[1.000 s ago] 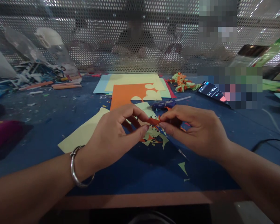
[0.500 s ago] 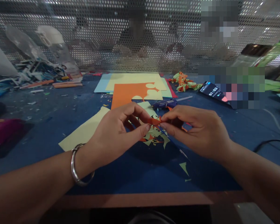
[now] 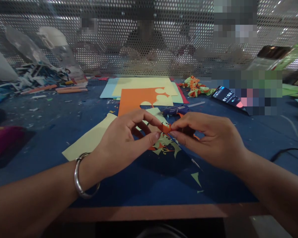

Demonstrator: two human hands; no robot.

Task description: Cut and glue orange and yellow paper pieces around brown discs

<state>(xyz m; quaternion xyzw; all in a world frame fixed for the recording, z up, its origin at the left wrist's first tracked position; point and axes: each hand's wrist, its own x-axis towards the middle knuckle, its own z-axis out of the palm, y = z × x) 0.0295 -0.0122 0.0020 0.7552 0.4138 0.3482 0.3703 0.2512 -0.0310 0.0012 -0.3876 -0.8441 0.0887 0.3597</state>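
A small curled strip of orange paper (image 3: 166,128) is held up between my two hands over the middle of the table. My left hand (image 3: 129,135), with a silver bangle at the wrist, pinches its left end between thumb and forefinger. The thumb and forefinger of my right hand (image 3: 208,137) grip the other end. A thin blue tool with a metal tip (image 3: 195,163) slants down from beneath my right fingers; whether they hold it I cannot tell. Below lie pale green and orange paper scraps (image 3: 161,150). A blue glue gun (image 3: 175,110) with a stick in it lies just behind.
Orange paper with round cut-outs (image 3: 131,97) overlaps yellow sheets (image 3: 144,84). A pale yellow sheet (image 3: 85,140) lies left. Behind are folded paper pieces (image 3: 196,86), a phone (image 3: 225,96) and a bottle (image 3: 64,54). A purple object (image 3: 7,140) sits far left; a black cable (image 3: 290,150) runs right.
The orange paper strip has turned between my fingertips and looks more curled toward my right hand. Both hands have stayed almost in place.
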